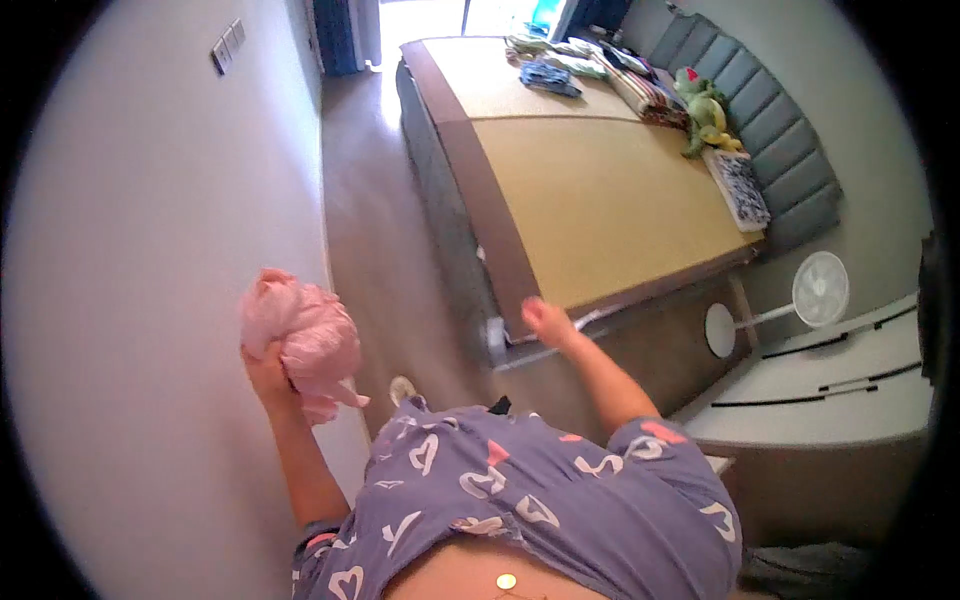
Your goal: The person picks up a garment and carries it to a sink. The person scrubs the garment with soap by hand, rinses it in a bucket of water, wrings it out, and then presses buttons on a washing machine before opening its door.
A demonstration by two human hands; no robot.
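so their left hand [268, 375] has its fingers gripping a pink cloth bundle [305, 335], right hand [548, 322] loosely curled near the bed [590, 200]

Head-worn view, facing forward and steeply down

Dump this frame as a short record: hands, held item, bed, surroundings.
left_hand: gripping pink cloth
cloth_state: bunched up, loose end hanging
right_hand: nothing visible in it, finger pose unclear
right_hand_view: appears by near corner of bed
bed_items: green plush, patterned pillow near headboard; blue garment toward far side
fan: white, between bed and drawers
wall_left: switches
far_end: blue curtain, bright window
contact_hand_bed: cannot tell
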